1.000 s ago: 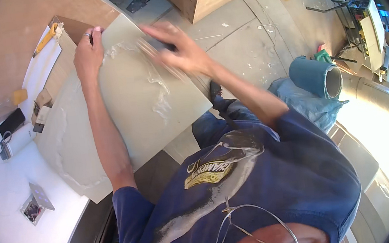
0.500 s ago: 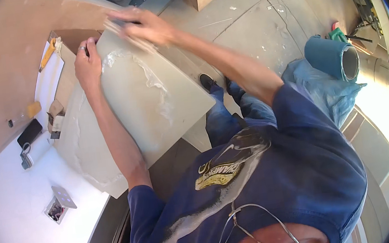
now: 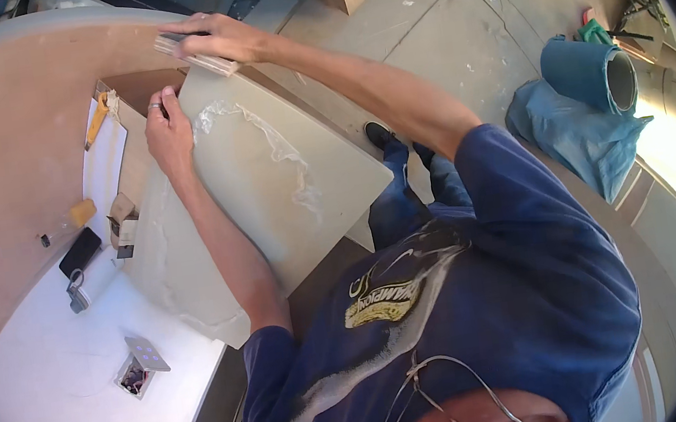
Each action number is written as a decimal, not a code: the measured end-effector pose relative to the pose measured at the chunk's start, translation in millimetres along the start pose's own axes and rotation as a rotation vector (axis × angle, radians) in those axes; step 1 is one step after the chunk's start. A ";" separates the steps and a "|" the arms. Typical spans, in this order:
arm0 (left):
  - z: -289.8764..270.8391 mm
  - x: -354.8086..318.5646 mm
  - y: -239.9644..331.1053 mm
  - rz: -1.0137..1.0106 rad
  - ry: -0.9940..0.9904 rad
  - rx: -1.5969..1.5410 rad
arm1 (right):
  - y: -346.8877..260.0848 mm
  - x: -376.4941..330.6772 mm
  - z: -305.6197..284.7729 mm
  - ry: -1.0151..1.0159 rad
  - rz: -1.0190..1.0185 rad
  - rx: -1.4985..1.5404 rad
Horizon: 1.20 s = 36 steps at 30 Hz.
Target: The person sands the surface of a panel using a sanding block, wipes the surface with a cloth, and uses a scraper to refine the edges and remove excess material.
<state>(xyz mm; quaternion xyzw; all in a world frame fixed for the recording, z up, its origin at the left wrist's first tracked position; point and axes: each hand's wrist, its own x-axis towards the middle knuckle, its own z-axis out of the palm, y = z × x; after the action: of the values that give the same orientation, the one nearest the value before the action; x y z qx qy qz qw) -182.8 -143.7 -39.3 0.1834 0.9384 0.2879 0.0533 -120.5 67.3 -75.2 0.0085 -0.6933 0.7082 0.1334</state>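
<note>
A large pale panel [image 3: 318, 218] lies tilted across the worktop, with a wavy smear of whitish, shiny paste [image 3: 278, 146] on its face and more along its left side. My left hand [image 3: 170, 135] is closed round the panel's far left edge, and that forearm crosses the panel. In my right hand [image 3: 230, 39] is a flat, light block with a layered edge [image 3: 218, 64], perhaps a sanding block. This block sits at the panel's far corner. Its underside is hidden.
Left of the panel lie a yellow utility knife [image 3: 96, 122], a white strip [image 3: 103, 161], a small torn carton [image 3: 126, 226] and a black phone [image 3: 80, 252]. An open socket box [image 3: 133, 376] is set in the white surface. On the right stands a blue roll [image 3: 580, 75] by blue plastic sheeting [image 3: 563, 134].
My right hand has slid the block left along the panel's far edge, toward the corner. My left hand keeps its hold on the panel. The whole view has shifted slightly.
</note>
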 end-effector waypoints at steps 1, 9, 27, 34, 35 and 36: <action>-1.6 -0.6 -1.4 -0.013 0.012 0.002 | -3.4 -18.2 2.8 0.011 0.018 0.038; -3.3 -14.0 10.0 -0.085 0.026 0.062 | -84.5 -245.7 -26.0 -0.043 0.217 0.005; 20.1 21.8 40.3 0.463 -0.085 0.123 | 38.1 -154.1 -79.9 0.530 0.449 0.309; 60.5 45.9 88.0 0.706 -0.024 0.152 | 47.7 -363.9 -122.5 0.775 0.604 0.271; 64.3 26.4 100.5 0.785 -0.050 0.174 | 46.7 -388.8 -129.5 0.853 0.605 0.267; 67.7 3.6 112.2 0.857 -0.077 0.194 | 45.3 -410.6 -134.4 0.927 0.611 0.259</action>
<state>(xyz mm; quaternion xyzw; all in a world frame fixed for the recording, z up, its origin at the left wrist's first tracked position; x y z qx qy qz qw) -137.1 -21.0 -32.6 0.5709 0.7975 0.1875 -0.0537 289.6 126.6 -205.6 -0.4878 -0.4405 0.7235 0.2110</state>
